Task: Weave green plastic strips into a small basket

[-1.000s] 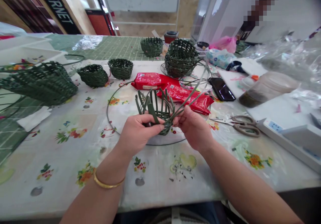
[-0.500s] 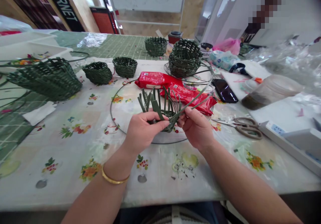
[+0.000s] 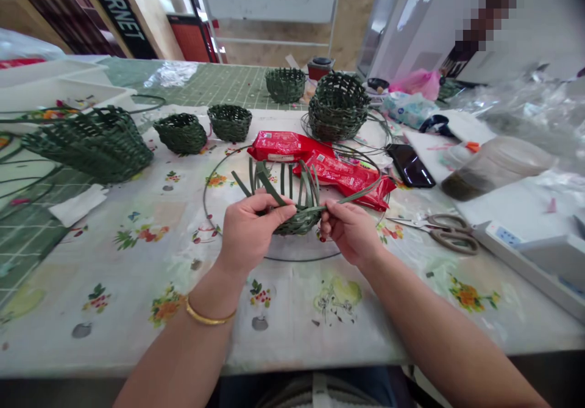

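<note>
A small, partly woven green basket (image 3: pixel 299 220) with upright strips round its rim is between my hands, above the flowered tablecloth. My left hand (image 3: pixel 256 225) pinches the basket's left side at the base of an upright strip. With thumb and fingertips, my right hand (image 3: pixel 350 228) grips a long green strip (image 3: pixel 359 195) at the basket's right edge. That strip curves up to the right. A thin dark hoop (image 3: pixel 205 198) lies around the basket on the cloth.
Red packets (image 3: pixel 340 176) lie just behind the basket. Scissors (image 3: pixel 450 232), a phone (image 3: pixel 411 165) and a tilted plastic jar (image 3: pixel 500 167) are to the right. Finished green baskets (image 3: pixel 338 109) stand behind; a larger one (image 3: pixel 91 143) is at left.
My hands have moved slightly apart, the left one leftward. The basket has turned or tilted a little, and the long strip now bends lower to the right.
</note>
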{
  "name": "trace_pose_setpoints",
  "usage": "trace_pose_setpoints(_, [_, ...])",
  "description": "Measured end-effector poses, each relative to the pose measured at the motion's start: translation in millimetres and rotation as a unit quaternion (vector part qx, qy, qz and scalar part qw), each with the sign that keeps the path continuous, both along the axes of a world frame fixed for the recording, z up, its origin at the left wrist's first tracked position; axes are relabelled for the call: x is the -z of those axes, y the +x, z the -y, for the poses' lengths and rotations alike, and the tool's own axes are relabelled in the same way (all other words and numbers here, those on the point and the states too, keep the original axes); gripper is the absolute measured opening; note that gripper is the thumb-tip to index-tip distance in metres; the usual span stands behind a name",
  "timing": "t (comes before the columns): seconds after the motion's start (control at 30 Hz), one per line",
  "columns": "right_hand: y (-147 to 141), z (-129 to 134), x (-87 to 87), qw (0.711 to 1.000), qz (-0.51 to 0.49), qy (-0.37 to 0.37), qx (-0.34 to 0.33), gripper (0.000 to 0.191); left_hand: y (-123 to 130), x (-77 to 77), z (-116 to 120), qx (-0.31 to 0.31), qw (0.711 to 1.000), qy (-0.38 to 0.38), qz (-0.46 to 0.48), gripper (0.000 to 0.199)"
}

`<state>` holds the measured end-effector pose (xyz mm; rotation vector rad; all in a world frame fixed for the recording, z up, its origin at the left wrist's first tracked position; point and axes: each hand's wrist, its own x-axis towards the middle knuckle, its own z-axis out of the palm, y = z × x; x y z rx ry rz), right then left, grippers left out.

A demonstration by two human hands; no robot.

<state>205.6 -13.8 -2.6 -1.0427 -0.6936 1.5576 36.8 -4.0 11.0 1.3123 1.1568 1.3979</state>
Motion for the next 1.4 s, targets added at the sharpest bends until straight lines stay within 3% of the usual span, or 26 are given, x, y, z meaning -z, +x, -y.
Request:
trace_pose_setpoints(0.17, [9.7, -1.6, -2.7, 0.994, 0.098, -0.029, -0.036, 0.038, -4.5, -3.7, -1.6, -0.002, 0.998, -0.003, -0.061, 0.011])
trace_pose_setpoints(0.3, [16.7, -3.4, -5.8, 0.987, 0.128, -0.057, -0.075, 0.036, -13.2, -13.5, 0.4, 0.090, 0.971, -0.024, -0.221, 0.024])
trace_pose_setpoints(0.43, [19.3, -3.8, -9.1, 0.960, 0.246, -0.067, -0.113, 0.050, -19.5, -17.1, 0.5, 0.126, 0.963, -0.035, -0.237, 0.022])
trace_pose_setpoints(0.5, [19.4, -0.5, -13.5, 0.914, 0.394, -0.022, -0.094, 0.057, -20.1, -16.5, 0.4, 0.132, 0.965, -0.041, -0.221, 0.021])
trace_pose_setpoints(0.53, [19.0, 2.1, -16.2, 0.875, 0.480, 0.022, -0.054, 0.057, -20.0, -16.2, 0.4, 0.136, 0.966, -0.046, -0.216, 0.021])
trace_pose_setpoints(0.6, [17.2, 8.6, -21.6, 0.772, 0.615, 0.148, 0.066, 0.049, -19.4, -15.9, 0.6, 0.141, 0.966, -0.057, -0.207, 0.021])
trace_pose_setpoints(0.67, [14.3, 14.3, -24.5, 0.674, 0.663, 0.285, 0.156, 0.029, -18.9, -16.2, 0.8, 0.147, 0.968, -0.059, -0.194, 0.021])
trace_pose_setpoints(0.73, [11.8, 17.3, -23.4, 0.634, 0.653, 0.386, 0.151, 0.014, -18.7, -16.7, 0.7, 0.151, 0.972, -0.061, -0.171, 0.021])
trace_pose_setpoints(0.8, [10.7, 17.6, -19.4, 0.652, 0.626, 0.421, 0.074, 0.015, -18.7, -16.8, 0.1, 0.149, 0.976, -0.072, -0.141, 0.024])
trace_pose_setpoints(0.9, [11.5, 16.2, -13.8, 0.728, 0.579, 0.368, -0.010, 0.019, -18.8, -16.1, -1.1, 0.145, 0.982, -0.093, -0.081, 0.027])
trace_pose_setpoints(1.1, [10.8, 16.9, -18.5, 0.891, 0.402, 0.209, -0.031, 0.029, -18.7, -16.3, -2.0, 0.159, 0.980, -0.121, -0.005, 0.030])
trace_pose_setpoints(1.17, [9.4, 18.3, -21.4, 0.924, 0.332, 0.185, -0.045, 0.027, -19.7, -17.3, -2.2, 0.162, 0.978, -0.133, 0.011, 0.030])
trace_pose_setpoints(1.27, [7.9, 22.4, -24.6, 0.927, 0.317, 0.198, -0.036, 0.020, -23.3, -18.8, -2.9, 0.203, 0.965, -0.162, 0.048, 0.033])
trace_pose_setpoints(1.4, [9.8, 28.5, -29.4, 0.873, 0.399, 0.277, -0.036, 0.018, -29.1, -19.8, -4.3, 0.249, 0.947, -0.187, 0.079, 0.036])
